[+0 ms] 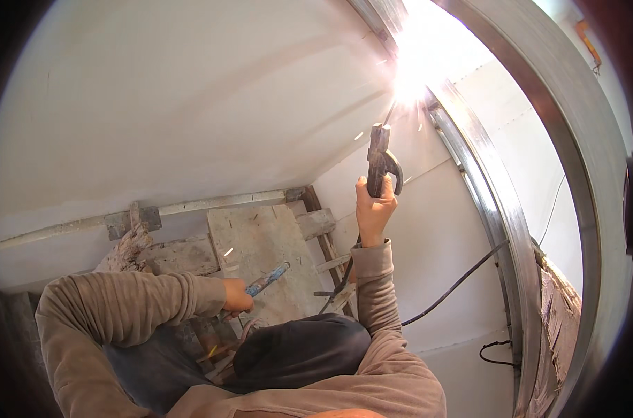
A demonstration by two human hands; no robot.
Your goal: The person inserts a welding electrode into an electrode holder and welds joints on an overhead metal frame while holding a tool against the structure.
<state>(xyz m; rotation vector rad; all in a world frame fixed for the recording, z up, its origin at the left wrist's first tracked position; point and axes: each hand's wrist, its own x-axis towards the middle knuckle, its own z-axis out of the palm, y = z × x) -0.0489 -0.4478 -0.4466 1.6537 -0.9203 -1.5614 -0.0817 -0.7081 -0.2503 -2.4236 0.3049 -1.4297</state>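
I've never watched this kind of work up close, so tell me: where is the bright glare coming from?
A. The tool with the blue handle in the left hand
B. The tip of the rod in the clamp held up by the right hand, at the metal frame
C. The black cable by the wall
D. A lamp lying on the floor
B: the right hand raises a clamp whose rod meets the metal frame just where the glare bursts.

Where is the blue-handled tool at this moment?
In the head view, the blue-handled tool is at lower centre, held in the left hand, over the worn wooden boards.
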